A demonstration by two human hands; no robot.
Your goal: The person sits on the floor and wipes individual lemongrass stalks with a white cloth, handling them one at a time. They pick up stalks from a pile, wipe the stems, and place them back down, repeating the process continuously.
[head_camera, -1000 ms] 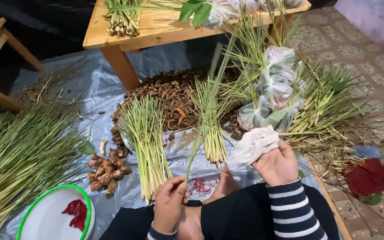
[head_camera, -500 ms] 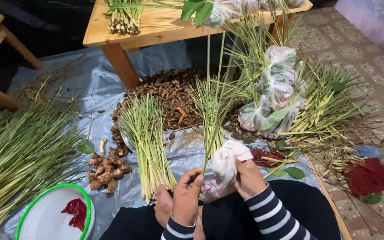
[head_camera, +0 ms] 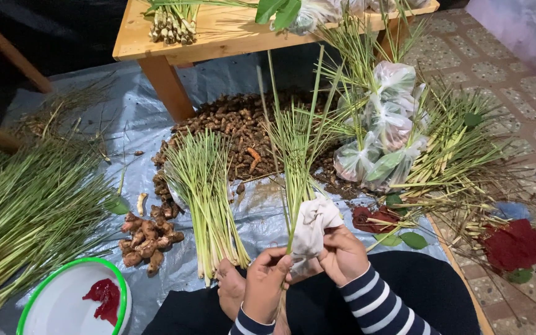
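A lemongrass bunch (head_camera: pixel 296 155) is gripped in closed fingers of both hands: left hand (head_camera: pixel 267 282) at its base, right hand (head_camera: pixel 342 254) on the bag (head_camera: pixel 311 226). Bagging is barely begun; loose lemongrass (head_camera: pixel 206 192) remains unbagged.

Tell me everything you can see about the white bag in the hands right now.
The white bag looks like thin, crumpled plastic, bunched around the lower end of an upright lemongrass bundle. The right hand grips it from the right; the left hand pinches its lower left edge. It sits low in the middle of the view, above the person's lap. What it holds cannot be seen.
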